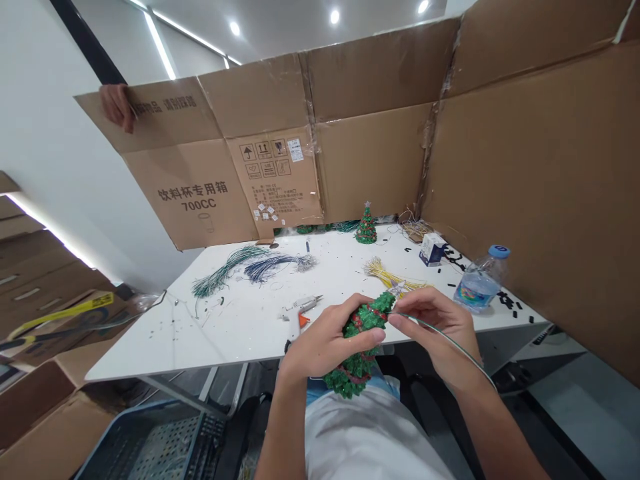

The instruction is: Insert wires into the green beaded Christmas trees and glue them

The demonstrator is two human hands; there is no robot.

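My left hand [333, 340] is wrapped round a small green Christmas tree [356, 365] with red trim and a silvery star at its tip. The tree is tilted, its top pointing right and away, over the near edge of the table. Close to the tip, my right hand [436, 325] pinches a thin green wire [457, 348] between thumb and fingers. The wire's end meets the tree's upper side, and its tail trails back along my right wrist. Whether the end goes into the tree is hidden by my fingertips.
On the white table [240, 333] lie a hot glue gun [303, 308], green wires [225, 270], blue wires [275, 265] and yellow wires [387, 275]. A second tree [367, 227], a small box [432, 249] and a water bottle [481, 280] stand beyond. Someone's hand [117, 107] grips the cardboard wall [370, 167].
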